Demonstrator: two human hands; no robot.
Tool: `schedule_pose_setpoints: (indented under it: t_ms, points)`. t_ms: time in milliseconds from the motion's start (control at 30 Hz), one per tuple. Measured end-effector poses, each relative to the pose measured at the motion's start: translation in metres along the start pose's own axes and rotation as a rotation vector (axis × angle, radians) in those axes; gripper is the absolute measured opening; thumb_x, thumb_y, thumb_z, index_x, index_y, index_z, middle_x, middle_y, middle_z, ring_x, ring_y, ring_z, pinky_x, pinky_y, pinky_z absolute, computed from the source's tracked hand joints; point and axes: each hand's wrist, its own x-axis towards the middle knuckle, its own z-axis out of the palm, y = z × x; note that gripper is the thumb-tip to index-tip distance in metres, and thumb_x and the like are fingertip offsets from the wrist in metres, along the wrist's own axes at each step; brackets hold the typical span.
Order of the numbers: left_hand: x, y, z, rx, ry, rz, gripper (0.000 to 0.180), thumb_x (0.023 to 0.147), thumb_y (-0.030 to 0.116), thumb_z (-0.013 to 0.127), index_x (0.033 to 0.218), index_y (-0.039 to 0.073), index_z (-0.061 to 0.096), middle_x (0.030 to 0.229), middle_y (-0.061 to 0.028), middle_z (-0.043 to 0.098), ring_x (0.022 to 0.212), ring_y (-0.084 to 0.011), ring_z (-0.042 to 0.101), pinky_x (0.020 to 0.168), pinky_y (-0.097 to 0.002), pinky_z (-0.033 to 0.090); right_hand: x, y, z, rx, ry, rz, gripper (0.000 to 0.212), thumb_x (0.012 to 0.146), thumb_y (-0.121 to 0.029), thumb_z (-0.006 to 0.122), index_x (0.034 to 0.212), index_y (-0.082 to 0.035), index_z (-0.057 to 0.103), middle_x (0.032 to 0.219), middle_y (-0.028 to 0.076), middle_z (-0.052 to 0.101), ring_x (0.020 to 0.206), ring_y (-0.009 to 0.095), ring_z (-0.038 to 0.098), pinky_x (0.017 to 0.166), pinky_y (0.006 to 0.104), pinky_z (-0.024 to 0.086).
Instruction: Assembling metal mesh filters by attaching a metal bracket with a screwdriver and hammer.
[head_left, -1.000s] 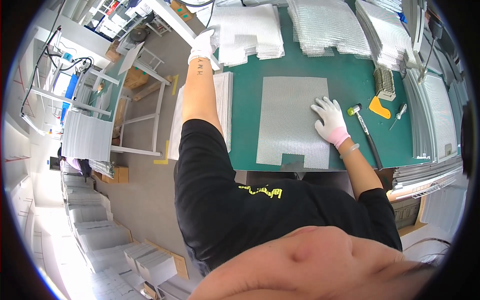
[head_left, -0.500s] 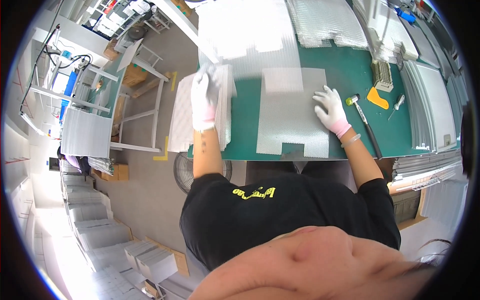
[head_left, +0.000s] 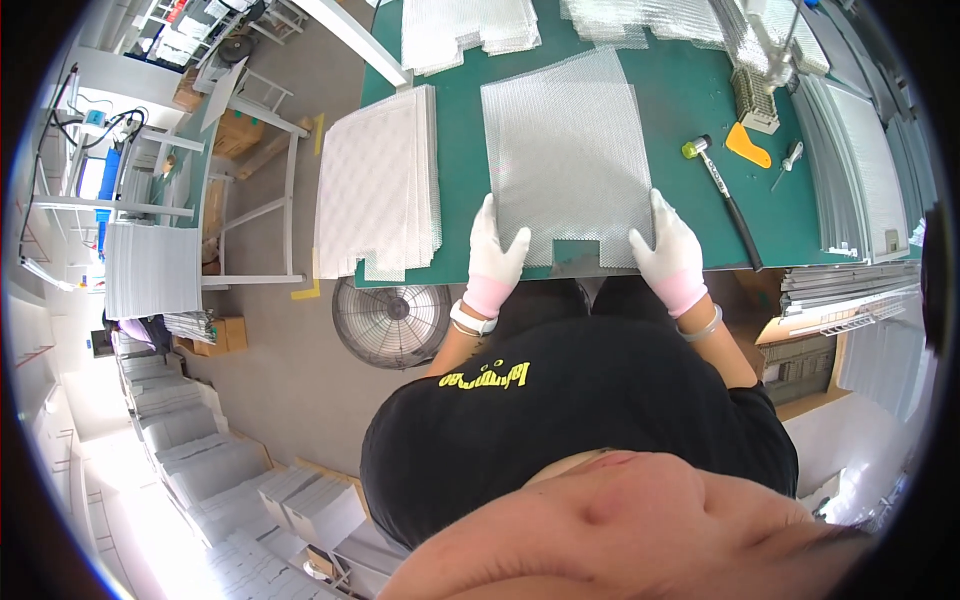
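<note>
Grey concrete floor [head_left: 300, 390] to the left, with white metal racks [head_left: 150, 200] and rows of stacked pale panels [head_left: 200, 470] running toward the lower left. Green flat-topped work surface [head_left: 690, 100] filling the upper middle, its near edge just in front of the black shirt. Lying flat on that surface, centred before the body: a silvery rectangular sheet of fine metal mesh [head_left: 565, 150], notched at the middle of its near edge. Just left of it, a squared-up stack of white mesh sheets [head_left: 375, 185], overhanging the surface's left edge. More silvery mesh piles [head_left: 465, 30] along the far edge, cut off by the frame. Grey layered panels [head_left: 865, 170] stacked on the right, bent by the lens. Round wire-guarded fan [head_left: 390, 320] on the floor below the surface's left corner. Left hand [head_left: 495, 262] in a white glove with pink cuff, pressed on the sheet's near left corner, fingers together and thumb spread onto the mesh. Right hand [head_left: 668, 255], gloved alike, on the near right corner, fingers close together, flat. Black-handled hammer with a yellow-green head [head_left: 722, 195] right of the sheet, apart from it. Orange plastic scraper [head_left: 748, 145] beyond the hammer. Small screwdriver-like tool [head_left: 785, 162] beside it, too small to identify surely. Lower frame blocked by a blurred chin.
</note>
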Motion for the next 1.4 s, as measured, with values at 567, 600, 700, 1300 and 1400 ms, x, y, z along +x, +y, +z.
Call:
schedule_pose_setpoints:
  t_ms: [567,600,700,1300,1400]
  points:
    - [0.014,-0.013,-0.145,-1.185,0.281,0.091,0.072,0.092,0.004,0.065,0.154,0.018,0.030,0.130,-0.0135,0.059,0.104,-0.0197,0.065,0.096,-0.0395,0.054,0.032,0.021,0.010,0.862,-0.273,0.253,0.076,0.101,-0.038,0.055,0.157,-0.004,0.017,0.118,0.017,0.065,0.087,0.014,0.061,0.078,0.0257,0.051]
    - [0.017,-0.020,-0.163,-1.073,0.376,0.051,0.073,0.091,0.004,0.066,0.153,0.017,0.031,0.135,-0.0141,0.054,0.110,-0.0200,0.061,0.099,-0.0406,0.052,0.036,0.019,0.010,0.860,-0.275,0.253,0.076,0.101,-0.038,0.055,0.157,-0.004,0.017,0.118,0.017,0.065,0.087,0.014,0.061,0.078,0.0257,0.051]
    - [0.019,-0.052,-0.203,-1.029,0.344,0.027,0.071,0.090,0.002,0.067,0.152,0.013,0.033,0.140,-0.0137,0.052,0.117,-0.0198,0.058,0.103,-0.0414,0.049,0.049,0.012,0.012,1.287,-0.323,0.490,0.079,0.101,-0.047,0.052,0.157,-0.005,0.014,0.126,0.020,0.060,0.102,0.020,0.061,0.083,0.0316,0.052]
    - [-0.010,-0.010,-0.144,-1.021,0.186,0.101,0.049,0.093,-0.004,0.058,0.140,0.005,0.050,0.133,-0.0143,0.060,0.121,-0.0223,0.059,0.102,-0.0470,0.048,0.064,-0.008,0.016,1.091,-0.229,0.418,0.072,0.093,-0.009,0.057,0.154,0.001,0.021,0.126,0.018,0.063,0.089,0.012,0.063,0.070,0.0213,0.052]
    - [-0.009,-0.005,-0.167,-0.949,0.298,0.171,0.044,0.096,-0.001,0.054,0.140,0.003,0.050,0.136,-0.0168,0.057,0.117,-0.0204,0.060,0.100,-0.0414,0.051,0.064,0.008,0.023,1.070,-0.194,0.408,0.074,0.090,-0.006,0.055,0.154,0.004,0.017,0.119,0.019,0.067,0.085,0.014,0.065,0.068,0.0220,0.051]
